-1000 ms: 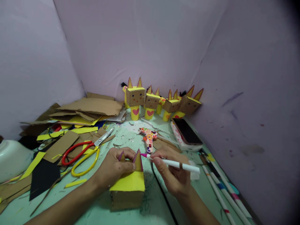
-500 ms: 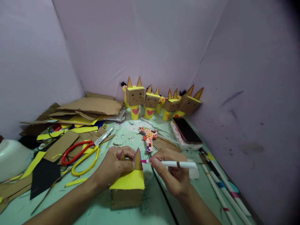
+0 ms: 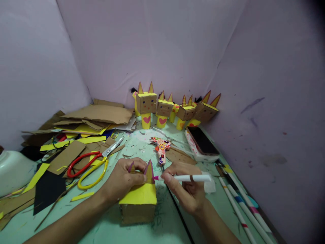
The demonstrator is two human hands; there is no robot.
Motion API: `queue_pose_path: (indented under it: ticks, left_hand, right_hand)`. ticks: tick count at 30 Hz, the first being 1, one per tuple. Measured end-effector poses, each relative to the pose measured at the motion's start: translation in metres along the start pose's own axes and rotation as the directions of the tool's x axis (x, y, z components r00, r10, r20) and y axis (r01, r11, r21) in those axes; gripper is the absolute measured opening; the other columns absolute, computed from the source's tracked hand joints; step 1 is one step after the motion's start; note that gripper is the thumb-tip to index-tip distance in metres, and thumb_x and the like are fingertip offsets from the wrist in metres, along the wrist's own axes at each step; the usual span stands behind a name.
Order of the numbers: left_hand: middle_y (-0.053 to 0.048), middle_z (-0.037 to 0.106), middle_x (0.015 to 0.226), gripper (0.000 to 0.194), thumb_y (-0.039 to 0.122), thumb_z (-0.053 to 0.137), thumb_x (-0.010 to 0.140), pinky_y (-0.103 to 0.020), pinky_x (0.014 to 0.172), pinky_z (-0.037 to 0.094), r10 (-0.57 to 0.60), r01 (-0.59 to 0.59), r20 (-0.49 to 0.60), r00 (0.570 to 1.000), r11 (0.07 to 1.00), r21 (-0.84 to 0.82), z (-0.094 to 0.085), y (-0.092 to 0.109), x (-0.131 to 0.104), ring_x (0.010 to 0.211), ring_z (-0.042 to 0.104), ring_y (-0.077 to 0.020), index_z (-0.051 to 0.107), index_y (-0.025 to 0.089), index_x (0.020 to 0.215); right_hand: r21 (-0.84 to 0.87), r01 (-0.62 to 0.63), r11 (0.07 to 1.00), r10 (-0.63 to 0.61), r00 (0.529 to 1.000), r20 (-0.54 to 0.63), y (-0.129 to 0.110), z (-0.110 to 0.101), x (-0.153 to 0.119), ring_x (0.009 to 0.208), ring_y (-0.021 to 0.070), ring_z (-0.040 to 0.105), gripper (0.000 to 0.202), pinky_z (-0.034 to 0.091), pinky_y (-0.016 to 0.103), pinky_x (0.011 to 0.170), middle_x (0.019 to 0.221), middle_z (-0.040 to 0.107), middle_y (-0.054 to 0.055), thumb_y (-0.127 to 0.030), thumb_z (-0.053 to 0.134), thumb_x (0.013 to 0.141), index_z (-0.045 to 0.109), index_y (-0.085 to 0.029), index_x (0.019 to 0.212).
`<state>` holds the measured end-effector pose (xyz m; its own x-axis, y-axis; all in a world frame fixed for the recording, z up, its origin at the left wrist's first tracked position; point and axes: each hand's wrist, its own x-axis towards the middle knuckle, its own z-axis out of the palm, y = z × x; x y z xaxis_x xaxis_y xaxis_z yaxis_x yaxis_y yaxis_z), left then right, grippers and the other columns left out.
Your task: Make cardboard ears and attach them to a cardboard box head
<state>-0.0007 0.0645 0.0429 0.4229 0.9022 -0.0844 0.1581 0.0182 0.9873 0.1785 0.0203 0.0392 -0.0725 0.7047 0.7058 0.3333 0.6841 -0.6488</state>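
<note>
A small cardboard box (image 3: 138, 214) with a yellow top and two pointed, purple-edged ears stands near the front of the green table. My left hand (image 3: 127, 178) is closed on the box's ears, fingers behind and thumb in front. In my right hand (image 3: 184, 188) is a white marker (image 3: 198, 178) with a brown band, held in a pinch. Its magenta tip touches or nearly touches the right edge of the right ear (image 3: 149, 173).
Red and yellow scissors (image 3: 104, 156) lie left among cardboard and paper scraps. Behind the hands is a patterned glue gun (image 3: 161, 149) with a black cable. Several box-headed figures (image 3: 146, 103) stand at the back. A phone (image 3: 202, 140) and more markers (image 3: 235, 205) are at right.
The marker tip has slid slightly down along the ear's right edge, and the marker lies a little more level. My left hand keeps its hold.
</note>
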Motion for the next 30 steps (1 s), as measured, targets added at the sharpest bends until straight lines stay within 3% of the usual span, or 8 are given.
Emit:
queue_pose_path:
  ticks: [6, 10, 16, 30]
  left_hand:
    - [-0.001, 0.063, 0.073, 0.010, 0.014, 0.062, 0.054, -0.026, 0.067, 0.038, 0.005, -0.005, -0.002, 1.000, 1.000, 0.014, -0.0005, 0.0014, 0.0001, 0.072, 0.054, -0.0167, 0.071, 0.016, 0.057]
    - [-0.002, 0.063, 0.074, 0.011, 0.017, 0.063, 0.054, -0.026, 0.066, 0.039, -0.007, 0.007, 0.001, 1.000, 1.000, 0.012, -0.0007, 0.0011, 0.0000, 0.072, 0.054, -0.0175, 0.073, 0.016, 0.060]
    - [-0.002, 0.064, 0.074, 0.011, 0.015, 0.062, 0.054, -0.026, 0.067, 0.040, 0.001, -0.001, -0.006, 1.000, 1.000, -0.003, -0.0006, 0.0005, 0.0003, 0.073, 0.055, -0.0177, 0.072, 0.017, 0.059]
    - [-0.002, 0.063, 0.073, 0.008, 0.016, 0.063, 0.054, -0.026, 0.067, 0.039, 0.012, -0.012, -0.010, 1.000, 1.000, 0.013, -0.0024, -0.0036, 0.0012, 0.073, 0.055, -0.0182, 0.070, 0.017, 0.058]
  right_hand:
    - [0.032, 0.015, 0.999, -0.016, 0.999, 0.046, 0.0006, 0.0001, -0.0007, 0.044, 0.0104, 0.049, 0.018, 0.037, 0.023, 0.045, 0.049, 0.056, 0.000, -0.009, 0.054, 0.076, 0.060, -0.015, 0.061]
    - [0.044, -0.025, 0.999, 0.025, 1.000, 0.018, 0.0005, -0.0011, -0.0005, 0.045, 0.0117, 0.051, 0.020, 0.037, 0.024, 0.045, 0.051, 0.057, 0.001, -0.012, 0.052, 0.079, 0.062, -0.016, 0.063]
    - [-0.007, 0.054, 0.999, -0.053, 0.998, 0.039, 0.0020, 0.0016, -0.0019, 0.045, 0.0119, 0.051, 0.017, 0.039, 0.025, 0.046, 0.052, 0.060, 0.001, -0.008, 0.054, 0.076, 0.062, -0.016, 0.064]
    - [-0.025, 0.039, 0.999, -0.037, 0.996, 0.083, -0.0009, -0.0018, -0.0008, 0.044, 0.0125, 0.050, 0.021, 0.039, 0.026, 0.047, 0.050, 0.058, 0.001, -0.011, 0.050, 0.078, 0.060, -0.017, 0.061]
